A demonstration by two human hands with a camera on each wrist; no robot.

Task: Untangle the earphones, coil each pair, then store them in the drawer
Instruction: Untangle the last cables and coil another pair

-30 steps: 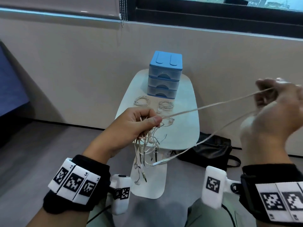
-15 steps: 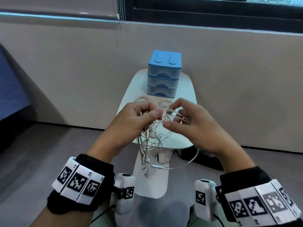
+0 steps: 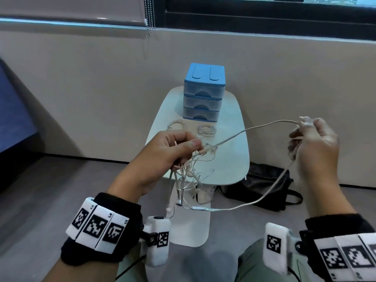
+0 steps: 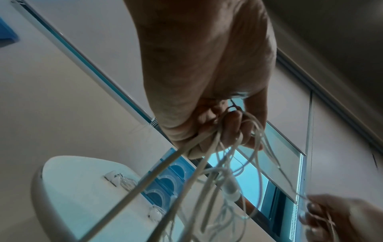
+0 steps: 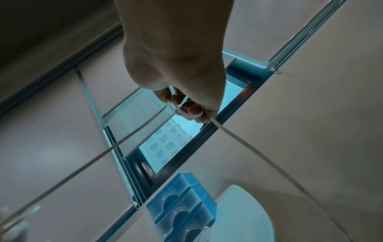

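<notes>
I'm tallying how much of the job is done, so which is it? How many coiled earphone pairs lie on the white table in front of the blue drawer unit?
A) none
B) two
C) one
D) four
B: the head view shows two coiled earphone pairs, one and another, on the white table before the blue drawer unit.

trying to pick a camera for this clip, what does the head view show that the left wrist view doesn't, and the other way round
Only the head view: a black bag on the floor, both wristbands, and the long cord looping across to the right hand. Only the left wrist view: the curled fingers of the left hand gripping the tangle from below. Both: the drawers, two coiled pairs on the table.
</notes>
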